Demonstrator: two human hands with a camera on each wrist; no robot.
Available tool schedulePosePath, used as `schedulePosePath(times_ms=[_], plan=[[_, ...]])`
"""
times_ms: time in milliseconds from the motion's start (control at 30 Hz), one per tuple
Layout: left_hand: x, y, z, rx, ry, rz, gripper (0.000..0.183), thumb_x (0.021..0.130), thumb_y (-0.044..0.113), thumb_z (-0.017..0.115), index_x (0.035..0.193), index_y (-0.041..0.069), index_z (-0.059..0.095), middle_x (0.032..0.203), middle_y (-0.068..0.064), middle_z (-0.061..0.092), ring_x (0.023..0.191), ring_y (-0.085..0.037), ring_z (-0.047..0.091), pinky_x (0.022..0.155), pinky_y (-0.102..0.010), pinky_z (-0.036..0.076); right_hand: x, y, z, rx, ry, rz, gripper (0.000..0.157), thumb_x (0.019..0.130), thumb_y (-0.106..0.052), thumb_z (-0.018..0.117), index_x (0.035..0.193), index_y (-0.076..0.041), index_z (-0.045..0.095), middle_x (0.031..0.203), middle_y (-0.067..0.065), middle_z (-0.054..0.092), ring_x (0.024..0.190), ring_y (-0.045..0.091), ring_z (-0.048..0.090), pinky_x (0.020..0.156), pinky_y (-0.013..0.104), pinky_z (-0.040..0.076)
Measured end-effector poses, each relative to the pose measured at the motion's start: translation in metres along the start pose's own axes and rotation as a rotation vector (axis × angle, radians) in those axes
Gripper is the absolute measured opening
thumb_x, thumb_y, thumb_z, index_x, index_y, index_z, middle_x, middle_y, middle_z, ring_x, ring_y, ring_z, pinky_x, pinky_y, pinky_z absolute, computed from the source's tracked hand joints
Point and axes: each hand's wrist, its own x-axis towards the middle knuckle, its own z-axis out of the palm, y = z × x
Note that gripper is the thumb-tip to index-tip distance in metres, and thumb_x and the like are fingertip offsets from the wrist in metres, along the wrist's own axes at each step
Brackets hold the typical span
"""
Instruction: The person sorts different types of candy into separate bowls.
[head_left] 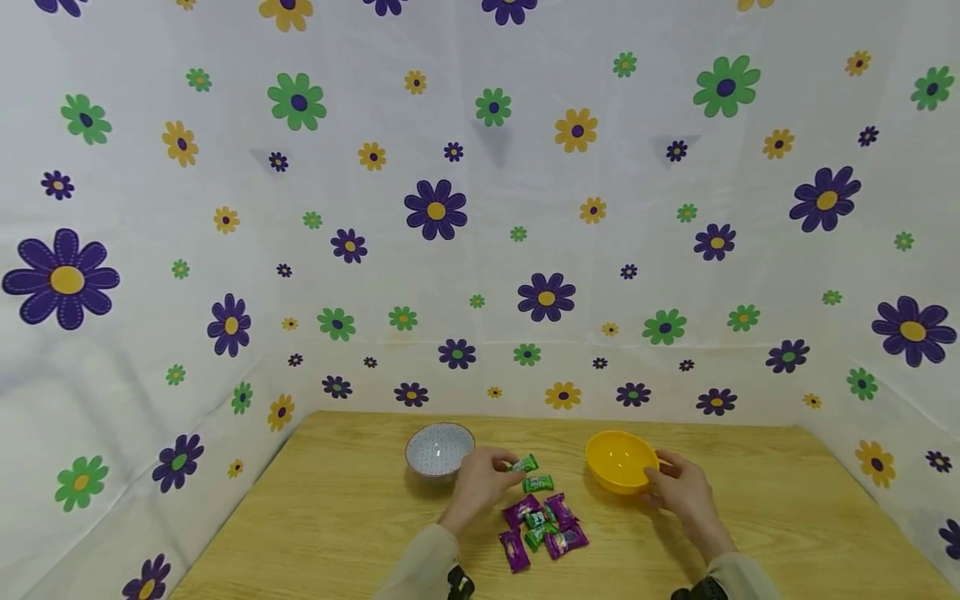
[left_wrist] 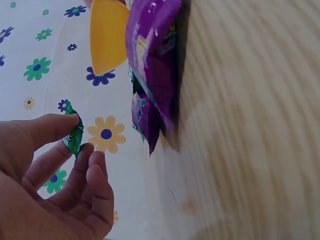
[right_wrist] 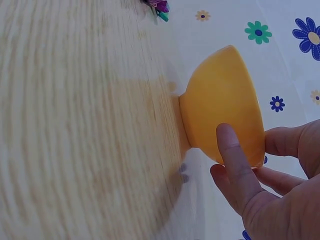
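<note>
My left hand [head_left: 483, 481] pinches a green-wrapped candy [left_wrist: 75, 131] between thumb and fingers, above the table. Another green candy [head_left: 537, 483] lies just right of those fingertips. Nearer me is a loose pile of purple-wrapped candies [head_left: 566, 542] and green ones; the purple wrappers [left_wrist: 152, 50] loom close in the left wrist view. On the right, a yellow bowl [head_left: 621, 461] stands upright on the table. My right hand [head_left: 684, 498] grips its right side, thumb at the rim and fingers against the outer wall [right_wrist: 220, 100].
A grey patterned bowl [head_left: 440, 450] with a dark reddish rim stands behind and left of my left hand. The wooden table [head_left: 322, 508] carries everything. A white flowered cloth [head_left: 480, 275] hangs behind it and along both sides.
</note>
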Motion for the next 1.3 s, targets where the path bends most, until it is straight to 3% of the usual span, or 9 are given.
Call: schedulePosePath(times_ms=[233,433,633,900,1300], plan=[[0.008,0.010,0.014,-0.040,0.007,-0.005,0.019,0.081,0.024,0.078,0.097,0.013,0.076,0.089,-0.004,0.068,0.076,-0.014,0.059,0.060,-0.030,0.049,0.002,0.001,0.001,0.005,-0.009,-0.004,0.054,0.099,-0.004,0.051,0.147,0.009,0.031,0.140,0.039,0.037,0.108,0.039,0.061,0.077,0.034,0.060],[0.012,0.019,0.027,-0.147,-0.041,0.003,0.015,0.084,0.021,0.077,0.097,0.012,0.076,0.088,-0.002,0.067,0.077,-0.014,0.056,0.062,-0.028,0.048,0.002,0.004,0.005,0.010,-0.011,-0.005,0.054,0.098,-0.004,0.052,0.147,0.009,0.031,0.139,0.039,0.038,0.100,0.031,0.065,0.076,0.034,0.060],[0.015,0.032,0.052,-0.237,-0.097,0.003,0.014,0.084,0.021,0.077,0.097,0.013,0.076,0.091,0.000,0.067,0.077,-0.011,0.058,0.062,-0.026,0.052,0.002,0.004,0.004,0.009,0.000,-0.008,0.053,0.098,-0.003,0.052,0.146,0.010,0.032,0.139,0.040,0.038,0.098,0.030,0.065,0.075,0.034,0.060],[0.017,0.054,0.073,-0.292,-0.085,-0.045,0.015,0.082,0.018,0.079,0.095,0.011,0.076,0.087,0.000,0.063,0.075,-0.011,0.054,0.060,-0.024,0.047,0.003,0.002,0.004,0.007,0.004,-0.013,0.053,0.098,-0.002,0.052,0.146,0.010,0.032,0.139,0.041,0.038,0.100,0.033,0.065,0.074,0.035,0.060],[0.023,0.062,0.094,-0.276,-0.023,-0.104,0.010,0.082,0.020,0.080,0.089,0.014,0.076,0.083,0.001,0.061,0.072,-0.012,0.053,0.059,-0.022,0.046,0.004,0.001,0.001,0.012,0.001,-0.002,0.054,0.097,-0.001,0.051,0.146,0.009,0.031,0.139,0.040,0.038,0.098,0.030,0.065,0.075,0.035,0.060]])
